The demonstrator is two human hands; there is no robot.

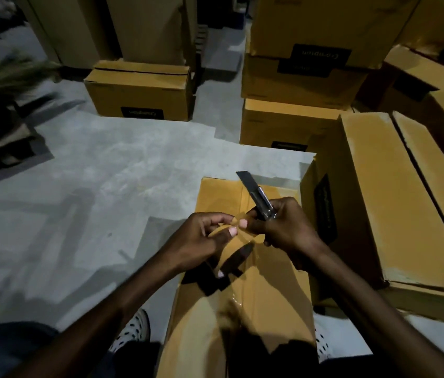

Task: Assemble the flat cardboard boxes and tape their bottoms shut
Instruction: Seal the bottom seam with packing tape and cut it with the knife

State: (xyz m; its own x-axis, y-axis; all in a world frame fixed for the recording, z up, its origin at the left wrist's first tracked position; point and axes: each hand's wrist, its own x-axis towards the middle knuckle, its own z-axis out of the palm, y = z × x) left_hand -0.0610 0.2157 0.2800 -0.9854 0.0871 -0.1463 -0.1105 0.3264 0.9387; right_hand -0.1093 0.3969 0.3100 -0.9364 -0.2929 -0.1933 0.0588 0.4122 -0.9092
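Note:
A brown cardboard box stands on the floor between my feet, its closed flaps facing up, with shiny clear tape running along its seam. My left hand pinches the tape end between thumb and fingers just above the box. My right hand grips a utility knife, its blade extended and pointing up and away. Both hands meet over the middle of the box.
Several assembled brown boxes surround me: one lying at my right, a stack at the back right, one at the back centre. Grey concrete floor spreads to the left. My white patterned shoes flank the box.

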